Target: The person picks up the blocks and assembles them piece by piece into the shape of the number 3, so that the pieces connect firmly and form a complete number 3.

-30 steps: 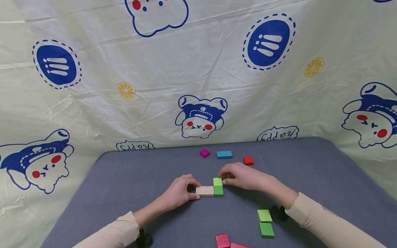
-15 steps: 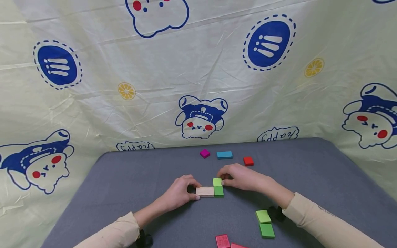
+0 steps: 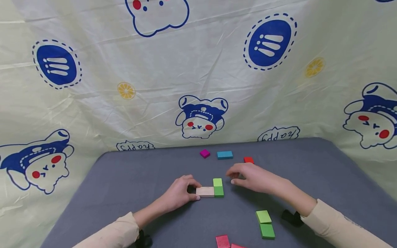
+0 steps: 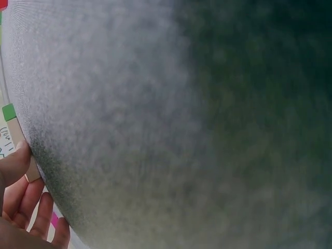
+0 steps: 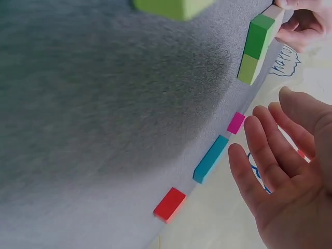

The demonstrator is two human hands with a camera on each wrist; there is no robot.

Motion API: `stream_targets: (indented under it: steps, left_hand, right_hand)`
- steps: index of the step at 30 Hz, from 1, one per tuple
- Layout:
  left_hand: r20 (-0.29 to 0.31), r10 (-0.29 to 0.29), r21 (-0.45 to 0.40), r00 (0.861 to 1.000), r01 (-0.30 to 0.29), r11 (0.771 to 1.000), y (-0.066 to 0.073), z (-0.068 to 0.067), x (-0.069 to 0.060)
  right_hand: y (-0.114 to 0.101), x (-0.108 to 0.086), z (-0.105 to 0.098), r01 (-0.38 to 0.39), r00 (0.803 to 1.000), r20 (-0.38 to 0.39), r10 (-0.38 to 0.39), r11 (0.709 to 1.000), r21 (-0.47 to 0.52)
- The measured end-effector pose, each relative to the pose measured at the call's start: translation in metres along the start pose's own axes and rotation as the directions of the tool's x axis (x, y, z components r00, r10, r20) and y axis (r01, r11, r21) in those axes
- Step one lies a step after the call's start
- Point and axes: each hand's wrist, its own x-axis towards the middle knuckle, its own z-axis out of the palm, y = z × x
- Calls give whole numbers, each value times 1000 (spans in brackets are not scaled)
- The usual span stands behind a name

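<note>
A plain wooden block (image 3: 205,192) lies on the grey table, and my left hand (image 3: 183,188) pinches its left end between thumb and fingers. Against its right end sits a green block (image 3: 219,192), with a light green block (image 3: 217,182) touching it on the far side; the right wrist view shows the same green block (image 5: 259,36) and light green block (image 5: 248,69). To the right of these, my right hand (image 3: 249,177) hovers with relaxed fingers and holds nothing. In the right wrist view that hand (image 5: 290,155) is plainly apart from every block.
At the back lie a magenta block (image 3: 204,153), a blue block (image 3: 224,155) and a red block (image 3: 248,160), partly behind my right hand. Nearer, a light green block (image 3: 263,217) touches a green one (image 3: 267,231). Pinkish-red blocks (image 3: 222,241) lie at the front. A printed cloth (image 3: 155,117) hangs behind the table.
My right hand has let go of the light green block and moved off to the right. That block stays against the green one. The left hand has kept its place.
</note>
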Motion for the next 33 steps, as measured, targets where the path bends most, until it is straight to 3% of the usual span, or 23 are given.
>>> stream_targets:
  steps: [13,21,27,33]
  left_hand:
    - [7,-7,-18,1000,7,1000,1,3,-1]
    - [-9,-4,-15,1000,4,1000,3,0,1]
    - [17,-16,-15,1000,16,1000,3,3,0]
    - [10,-14,-6,1000,14,1000,2,1,1]
  right_hand:
    - [-4,-48,-9,35,999,-4,-35,999,0]
    - [-7,-66,-8,12,1000,-5,-12,1000,15]
    - [-5,-82,-3,0,1000,8,0,999,54]
    - [-4,-91,-3,25,1000,-15,-24,997,67]
